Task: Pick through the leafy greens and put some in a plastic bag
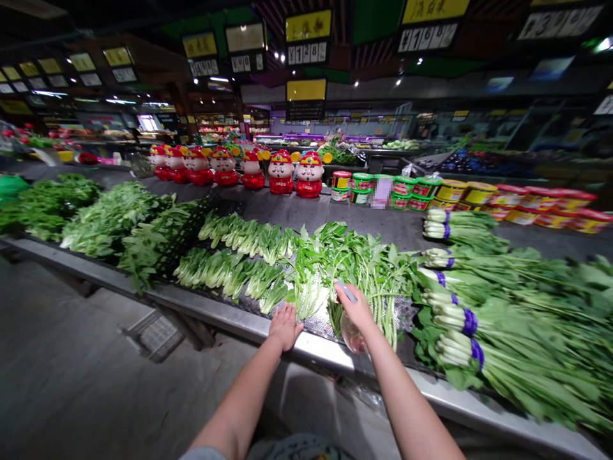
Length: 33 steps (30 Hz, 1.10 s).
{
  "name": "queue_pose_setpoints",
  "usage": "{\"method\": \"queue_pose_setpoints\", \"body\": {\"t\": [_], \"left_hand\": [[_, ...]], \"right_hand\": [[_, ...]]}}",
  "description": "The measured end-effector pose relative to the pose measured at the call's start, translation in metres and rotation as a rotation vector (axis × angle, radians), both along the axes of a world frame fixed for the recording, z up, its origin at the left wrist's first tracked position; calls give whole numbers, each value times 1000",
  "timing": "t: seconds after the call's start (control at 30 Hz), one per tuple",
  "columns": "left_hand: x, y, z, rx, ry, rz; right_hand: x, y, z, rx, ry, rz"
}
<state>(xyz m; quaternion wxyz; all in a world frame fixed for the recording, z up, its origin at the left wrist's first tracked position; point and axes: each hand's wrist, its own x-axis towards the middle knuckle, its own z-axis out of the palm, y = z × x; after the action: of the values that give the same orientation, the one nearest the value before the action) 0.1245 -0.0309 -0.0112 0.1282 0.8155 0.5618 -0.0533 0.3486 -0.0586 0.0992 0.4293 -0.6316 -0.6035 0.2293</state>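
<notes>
My right hand (357,311) is wrapped round a clear spray bottle (353,338) with a grey head, held upright over the front of the stall. Loose leafy greens (364,265) with long stems lie just beyond and beside it on a perforated metal sheet (316,306). My left hand (284,327) rests on the metal front edge with its fingers stretched out and nothing in them. Its fingertips come close to the rows of small bok choy (249,268) on the left.
Purple-banded bundles of greens (460,319) fill the right side. Leafy heaps (115,214) lie to the left past a black crate wall (186,236). Red figure-shaped jars (281,174) and stacked tubs (453,191) line the back. A metal rail (325,350) runs along the front.
</notes>
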Motion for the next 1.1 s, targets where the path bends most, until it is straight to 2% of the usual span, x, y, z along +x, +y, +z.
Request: {"method": "queue_pose_setpoints", "body": {"t": [0.13,0.3,0.43,0.7,0.9,1.1], "left_hand": [[0,1,-2,6,-7,6],[0,1,-1,6,-11,10],[0,0,0,-4,-12,7],[-1,2,-5,6,-35,3],[-1,1,-4,4,-38,9],[0,0,1,-15,-25,15]], "right_hand": [[0,10,8,0,11,9],[-8,28,32,31,-12,77],[-20,42,45,1,29,138],[-31,51,54,21,-41,77],[-31,51,56,62,12,90],[-38,46,70,98,47,144]]}}
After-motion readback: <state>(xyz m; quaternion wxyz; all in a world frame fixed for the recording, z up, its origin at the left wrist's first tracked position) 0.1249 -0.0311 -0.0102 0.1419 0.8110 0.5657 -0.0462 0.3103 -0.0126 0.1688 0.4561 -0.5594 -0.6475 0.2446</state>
